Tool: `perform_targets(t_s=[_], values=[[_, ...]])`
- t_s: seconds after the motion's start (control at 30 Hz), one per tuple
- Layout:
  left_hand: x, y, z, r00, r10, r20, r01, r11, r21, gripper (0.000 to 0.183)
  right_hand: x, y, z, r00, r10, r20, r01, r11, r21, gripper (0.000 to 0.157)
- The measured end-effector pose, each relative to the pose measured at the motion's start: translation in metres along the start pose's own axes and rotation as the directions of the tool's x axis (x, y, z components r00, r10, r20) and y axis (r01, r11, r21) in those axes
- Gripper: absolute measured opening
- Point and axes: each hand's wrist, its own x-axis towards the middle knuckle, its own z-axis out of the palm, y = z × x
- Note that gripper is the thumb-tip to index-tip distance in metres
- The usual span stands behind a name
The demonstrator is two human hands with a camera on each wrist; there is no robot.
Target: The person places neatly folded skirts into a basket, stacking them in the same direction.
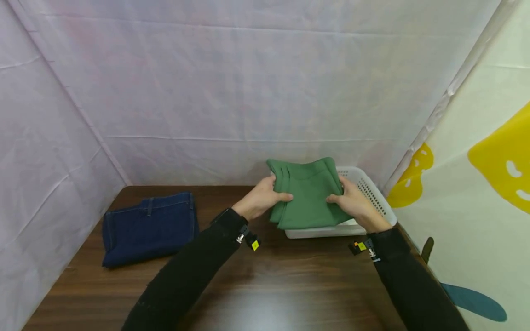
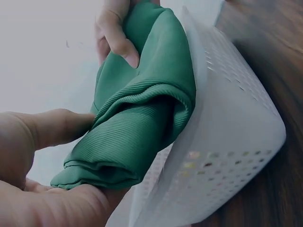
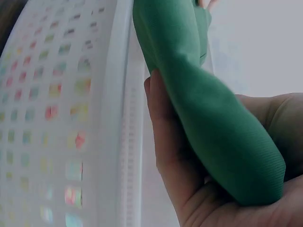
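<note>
A folded green cloth garment point(image 1: 308, 195) hangs between both hands, over the white plastic basket point(image 1: 312, 232). My left hand point(image 1: 262, 197) grips its left side, thumb on top and the other fingers beneath. On the opposite side my right hand point(image 1: 352, 202) pinches the cloth the same way. In the left wrist view the layered folds of the green garment point(image 2: 123, 137) show at the near edge, beside the perforated basket wall point(image 2: 227, 123). The right wrist view shows the right fingers point(image 3: 165, 137) curled under the rounded fold of cloth.
Folded dark blue jeans point(image 1: 151, 230) lie on the left of the brown wooden table point(image 1: 265, 285). White sheeting point(image 1: 232, 92) stands behind the table and along its left. At the right a pale wall covering point(image 1: 468, 184) carries yellow shapes.
</note>
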Motion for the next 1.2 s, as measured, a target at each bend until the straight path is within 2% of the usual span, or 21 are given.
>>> perform_targets(t_s=[0.23, 0.43, 0.7, 0.93, 1.07, 1.2], values=[[0.024, 0.005, 0.017, 0.997, -0.021, 0.075, 0.028, 0.995, -0.097, 0.112, 0.01, 0.012, -0.016, 1.0, 0.012, -0.021, -0.013, 0.998, -0.068, 0.093], [0.035, 0.004, 0.03, 0.994, -0.042, 0.103, 0.054, 0.992, -0.116, 0.11, 0.016, 0.02, -0.024, 0.999, 0.03, -0.022, -0.031, 0.995, -0.09, 0.091], [0.044, 0.004, 0.043, 0.991, -0.027, 0.134, 0.033, 0.999, -0.042, 0.073, 0.018, 0.025, -0.034, 0.997, 0.077, 0.004, -0.077, 0.993, -0.086, 0.096], [0.036, 0.012, 0.041, 0.991, -0.09, 0.099, 0.074, 0.986, 0.147, 0.097, 0.02, 0.027, -0.034, 0.994, 0.105, -0.04, -0.11, 0.983, -0.148, 0.095], [0.026, 0.016, 0.034, 0.996, -0.054, 0.076, 0.037, 0.976, 0.212, 0.091, 0.017, 0.026, -0.028, 0.994, 0.049, -0.101, -0.071, 0.973, -0.221, 0.089], [0.018, 0.018, 0.025, 0.998, 0.006, 0.058, -0.021, 0.968, 0.248, 0.082, 0.014, 0.024, -0.021, 0.992, -0.026, -0.123, -0.006, 0.968, -0.253, 0.084]])
